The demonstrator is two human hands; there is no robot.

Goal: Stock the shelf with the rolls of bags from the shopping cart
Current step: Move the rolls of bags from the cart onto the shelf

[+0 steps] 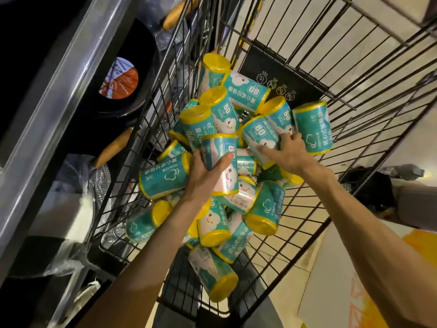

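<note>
left hand [208,172] grips one roll [221,162] mid-pile in the cart [331,209], right hand [287,151] curls on another roll [260,136] at 2 o'clock; best lift both straight up, clear of the wires.

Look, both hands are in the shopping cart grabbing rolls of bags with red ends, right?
Not quite: the ends are yellow, not red. The head view shows the left hand gripping one teal roll and the right hand on another roll, both inside the shopping cart.
</note>
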